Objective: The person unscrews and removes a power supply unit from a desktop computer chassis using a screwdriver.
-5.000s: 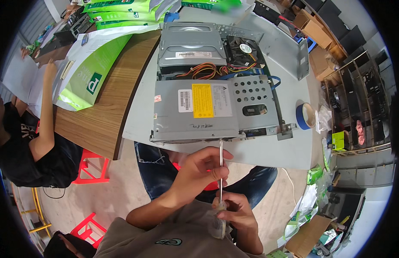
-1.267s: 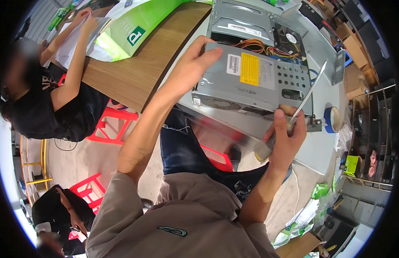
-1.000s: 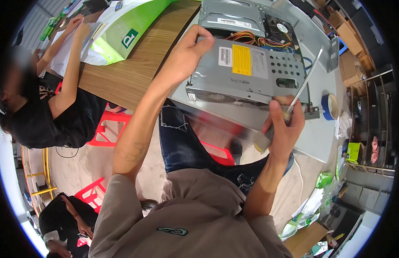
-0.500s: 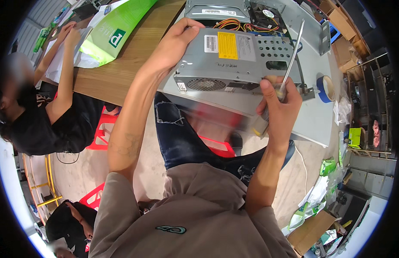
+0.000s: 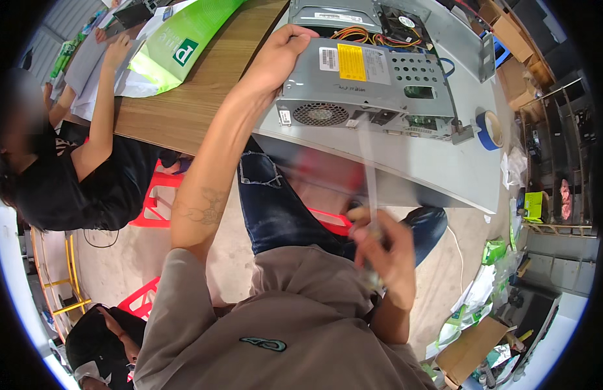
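Observation:
A grey metal computer case point(image 5: 386, 88) rests at the white table's front edge, a yellow label on top and a round fan grille point(image 5: 321, 114) facing me. Its far part lies open, showing coloured wires point(image 5: 355, 34) and a black fan point(image 5: 402, 26). My left hand point(image 5: 279, 58) is closed over the case's far left edge. Below the table edge, over my lap, my right hand point(image 5: 389, 253) grips a screwdriver point(image 5: 370, 169) with its shaft pointing up toward the case's rear face. Motion smears that hand and the tool; the handle is mostly hidden.
On the white table point(image 5: 467, 172), a roll of blue tape point(image 5: 490, 132) stands right of the case. A wooden table point(image 5: 204, 91) adjoins at left with a green bag point(image 5: 184, 45); a person in black point(image 5: 74, 175) sits there. A cardboard box point(image 5: 470, 351) is at lower right.
My right hand has drawn the screwdriver from the case's right front corner down and left toward me. My left hand stays on the case, which appears slightly shifted to the right in view.

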`<state>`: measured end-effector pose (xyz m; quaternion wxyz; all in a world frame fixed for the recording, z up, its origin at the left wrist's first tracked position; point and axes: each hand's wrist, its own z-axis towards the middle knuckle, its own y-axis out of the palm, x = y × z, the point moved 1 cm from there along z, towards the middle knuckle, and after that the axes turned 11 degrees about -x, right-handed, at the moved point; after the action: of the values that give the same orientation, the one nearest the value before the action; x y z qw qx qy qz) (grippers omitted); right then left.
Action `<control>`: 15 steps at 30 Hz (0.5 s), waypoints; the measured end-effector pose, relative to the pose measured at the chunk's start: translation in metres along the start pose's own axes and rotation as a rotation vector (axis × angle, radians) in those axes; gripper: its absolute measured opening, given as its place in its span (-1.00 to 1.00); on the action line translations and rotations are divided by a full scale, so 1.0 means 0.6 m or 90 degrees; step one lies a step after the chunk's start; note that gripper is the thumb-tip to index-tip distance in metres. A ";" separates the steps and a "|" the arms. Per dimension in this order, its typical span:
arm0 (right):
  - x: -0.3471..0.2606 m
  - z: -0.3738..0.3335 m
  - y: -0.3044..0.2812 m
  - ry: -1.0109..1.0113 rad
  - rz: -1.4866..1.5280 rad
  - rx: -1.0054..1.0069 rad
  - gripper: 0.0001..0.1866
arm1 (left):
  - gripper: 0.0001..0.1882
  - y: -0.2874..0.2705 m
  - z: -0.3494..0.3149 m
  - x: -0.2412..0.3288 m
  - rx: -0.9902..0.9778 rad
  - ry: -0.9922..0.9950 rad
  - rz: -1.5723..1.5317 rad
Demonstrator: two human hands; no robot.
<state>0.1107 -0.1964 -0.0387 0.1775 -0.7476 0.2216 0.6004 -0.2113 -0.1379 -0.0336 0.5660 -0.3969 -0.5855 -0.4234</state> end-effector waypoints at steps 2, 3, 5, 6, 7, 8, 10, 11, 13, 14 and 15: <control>0.026 -0.018 0.023 0.018 0.022 -0.071 -0.74 | -0.74 0.004 0.000 0.000 0.010 0.009 -0.017; 0.045 -0.026 0.032 0.037 0.073 -0.069 -0.69 | -0.73 0.014 0.001 0.002 0.029 0.003 -0.027; 0.075 -0.030 0.043 0.062 0.114 -0.085 -0.58 | -0.72 0.019 -0.005 0.008 0.050 -0.005 -0.034; 0.075 -0.026 0.047 0.063 0.117 -0.084 -0.58 | -0.72 0.018 -0.009 0.009 0.063 -0.011 -0.056; 0.072 -0.019 0.050 0.049 0.120 -0.105 -0.54 | -0.72 0.017 -0.012 0.008 0.076 -0.017 -0.078; 0.069 -0.011 0.053 0.035 0.124 -0.126 -0.50 | -0.72 0.019 -0.013 0.004 0.075 -0.019 -0.076; 0.067 0.008 0.066 0.038 0.168 -0.133 -0.46 | -0.70 0.024 -0.017 -0.006 0.124 0.027 -0.088; 0.066 0.016 0.074 0.038 0.209 -0.141 -0.41 | -0.70 0.022 -0.023 -0.008 0.126 0.024 -0.087; 0.073 0.030 0.085 0.038 0.222 -0.149 -0.39 | -0.71 0.025 -0.040 -0.010 0.163 0.073 -0.237; 0.077 0.036 0.088 0.036 0.235 -0.158 -0.36 | -0.71 0.023 -0.056 -0.021 0.168 0.072 -0.238; 0.081 0.040 0.089 0.040 0.233 -0.163 -0.36 | -0.73 0.021 -0.080 -0.040 0.234 0.147 -0.164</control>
<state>0.0708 -0.2340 -0.0915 -0.0377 -0.7295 0.2812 0.6223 -0.1825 -0.1789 -0.0571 0.6334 -0.1586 -0.6296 -0.4209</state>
